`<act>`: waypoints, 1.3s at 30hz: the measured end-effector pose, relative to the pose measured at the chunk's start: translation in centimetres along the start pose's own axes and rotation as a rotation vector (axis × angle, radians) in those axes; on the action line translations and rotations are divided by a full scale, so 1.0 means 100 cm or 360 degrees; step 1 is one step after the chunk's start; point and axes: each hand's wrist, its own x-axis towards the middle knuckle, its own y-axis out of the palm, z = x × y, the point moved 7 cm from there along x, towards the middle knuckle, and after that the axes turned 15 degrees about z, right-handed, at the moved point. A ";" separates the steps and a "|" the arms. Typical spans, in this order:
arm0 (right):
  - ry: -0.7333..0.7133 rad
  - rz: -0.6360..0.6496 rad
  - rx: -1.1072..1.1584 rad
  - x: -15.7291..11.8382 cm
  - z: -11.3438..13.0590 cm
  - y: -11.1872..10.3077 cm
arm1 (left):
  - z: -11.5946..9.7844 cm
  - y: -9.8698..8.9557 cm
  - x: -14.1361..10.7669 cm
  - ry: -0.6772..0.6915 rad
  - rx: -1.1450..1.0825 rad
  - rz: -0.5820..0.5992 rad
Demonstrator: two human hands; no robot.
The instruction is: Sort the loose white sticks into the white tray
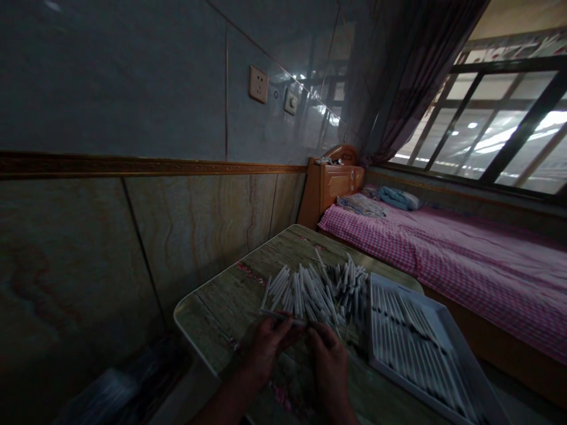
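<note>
Between my two hands, level above the near side of the small table [221, 301], is a slim white pen [271, 313]. My left hand [266, 342] pinches it along its length, thumb on top. My right hand [328, 353] has its fingers closed around the right end, which they hide. Just beyond the fingers lies a loose pile of white pen parts [305, 289], joined on its right by more pieces with dark ends [349, 280]. To the right of my right hand, a shallow grey tray [463, 327] holds pens laid side by side in rows.
Tiled wall [195, 218] runs along the table's left side. A bed with a pink checked cover [398, 248] and a wooden headboard [334, 183] stands beyond the table's right edge. Blurred plastic wrapping [110, 389] shows on the floor at lower left.
</note>
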 end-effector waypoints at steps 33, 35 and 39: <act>-0.0847 0.0116 -0.1501 -0.022 0.004 0.016 | -0.001 0.001 0.003 0.0066 0.0244 -0.0004; -0.0714 0.0122 -0.1364 -0.020 0.005 0.015 | 0.000 0.000 0.003 0.0070 0.0263 0.0012; -0.0829 0.0102 -0.1369 -0.023 0.003 0.013 | 0.000 0.002 0.002 0.0046 0.0362 0.0086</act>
